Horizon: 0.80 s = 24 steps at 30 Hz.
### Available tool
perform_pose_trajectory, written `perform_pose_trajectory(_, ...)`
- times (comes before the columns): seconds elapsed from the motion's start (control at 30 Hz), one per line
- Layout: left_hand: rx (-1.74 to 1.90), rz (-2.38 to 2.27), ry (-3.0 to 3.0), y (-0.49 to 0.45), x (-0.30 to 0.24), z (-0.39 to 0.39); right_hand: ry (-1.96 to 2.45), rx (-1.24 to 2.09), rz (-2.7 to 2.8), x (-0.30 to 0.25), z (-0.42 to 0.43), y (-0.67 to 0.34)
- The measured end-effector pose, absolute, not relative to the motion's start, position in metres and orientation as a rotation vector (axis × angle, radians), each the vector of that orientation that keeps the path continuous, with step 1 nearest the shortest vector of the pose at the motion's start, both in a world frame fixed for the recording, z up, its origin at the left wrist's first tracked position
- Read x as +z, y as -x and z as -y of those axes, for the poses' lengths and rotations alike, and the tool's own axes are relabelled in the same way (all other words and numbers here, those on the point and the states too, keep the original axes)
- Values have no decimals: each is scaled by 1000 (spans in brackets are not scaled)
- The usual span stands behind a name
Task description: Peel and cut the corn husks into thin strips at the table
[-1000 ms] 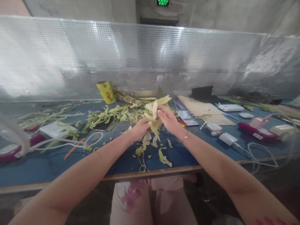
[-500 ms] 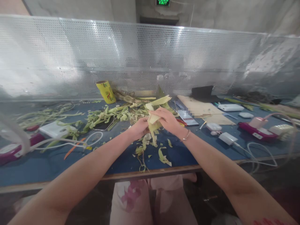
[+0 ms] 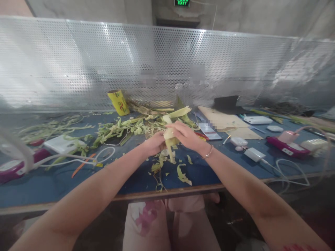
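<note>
Both hands meet over the middle of the table, around a pale yellow-green leaf piece (image 3: 170,145) that looks like plant husk. My left hand (image 3: 156,143) has its fingers closed on the piece from the left. From the right, my right hand (image 3: 183,135) bends over its top, fingers pressed together and partly hiding it. One strip of the piece hangs down below the hands. Just beyond them, a broader pale leaf (image 3: 180,112) lies on a heap of green twisted leaf strips (image 3: 115,131). Torn scraps (image 3: 183,175) lie nearer the table's front edge.
A yellow cardboard tube (image 3: 119,103) stands tilted at the back, before a perforated metal screen (image 3: 172,62). On the right are brown paper (image 3: 222,118), a phone (image 3: 208,131), a white charger (image 3: 254,154) and a purple power strip (image 3: 288,148). Cables and an orange strip (image 3: 82,166) lie left.
The upper part of the leaf piece has folded down between my hands and shows smaller. My hands have shifted only slightly; the table's things stay put.
</note>
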<state>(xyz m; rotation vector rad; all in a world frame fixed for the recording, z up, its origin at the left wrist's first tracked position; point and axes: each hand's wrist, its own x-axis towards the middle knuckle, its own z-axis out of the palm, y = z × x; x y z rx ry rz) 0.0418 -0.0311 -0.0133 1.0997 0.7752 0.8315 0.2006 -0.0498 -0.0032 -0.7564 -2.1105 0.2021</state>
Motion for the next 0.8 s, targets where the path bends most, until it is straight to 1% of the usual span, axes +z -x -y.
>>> perform_pose_trajectory(0.2, 809, -805, -1049, -40, -9, 32, 755, 173, 1965, -2, 43, -203)
perform_pose_trajectory(0.37, 817, -819, -1054, -38, -11, 28, 789, 213, 1989, -2, 41, -206)
perform_pose_trajectory(0.6, 843, -879, -1081, -37, -11, 26, 749, 43, 2120, -4, 35, -209)
perform_pose_trajectory(0.8, 851, -857, -1184, -34, -8, 22, 743, 10, 2017, -7, 34, -209)
